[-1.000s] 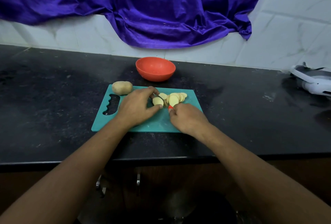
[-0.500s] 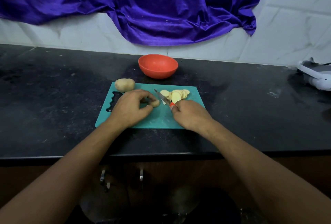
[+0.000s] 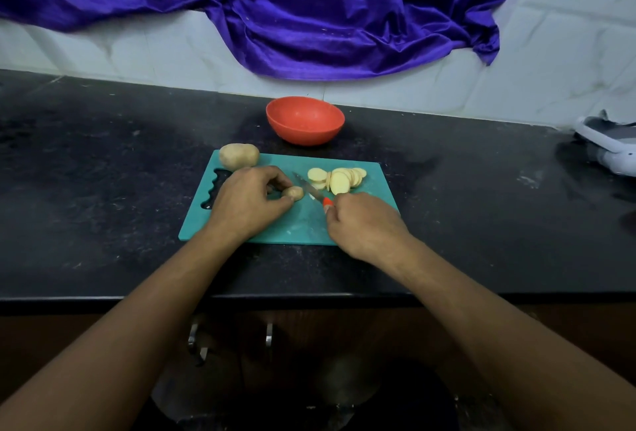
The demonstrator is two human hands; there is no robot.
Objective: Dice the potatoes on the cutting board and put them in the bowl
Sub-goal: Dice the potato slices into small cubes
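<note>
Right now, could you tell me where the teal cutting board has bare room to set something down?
The near strip of the teal cutting board, between the left hand and right hand, is bare. The far edge is crowded: whole brown potato, pale potato slices.

No writing, label, brand mark or number can be read anywhere at this kitchen counter: not on the teal plastic cutting board (image 3: 296, 225), the round red-orange bowl (image 3: 305, 129), the blade of the small red-handled knife (image 3: 307, 187), the draped purple satin cloth (image 3: 309, 17) or the white plastic appliance (image 3: 614, 151) at the right edge, which is partly cut off.
</note>
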